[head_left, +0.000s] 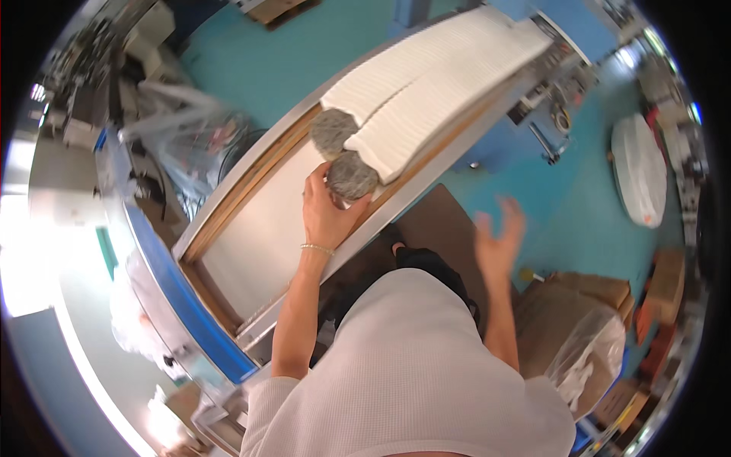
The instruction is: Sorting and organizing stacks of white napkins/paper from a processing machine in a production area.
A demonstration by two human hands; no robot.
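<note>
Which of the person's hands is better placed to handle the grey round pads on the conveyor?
Probably the left hand: it rests against the nearer grey round pad on the conveyor. The right hand hangs open off to the side, blurred.

- The right hand (499, 240) is smeared by motion blur, so its fingers cannot be told apart.
- The left hand (327, 213) covers the near edge of the grey round pad (352, 177); its fingertips are hidden behind it.
- The white stacked sheets (442, 84) hide part of the second grey pad (333, 133).
- The clutter at the left rim (99, 84) is too bent and blurred to identify.
- The cardboard box (579, 305) is partly veiled by a plastic bag (590, 354).
</note>
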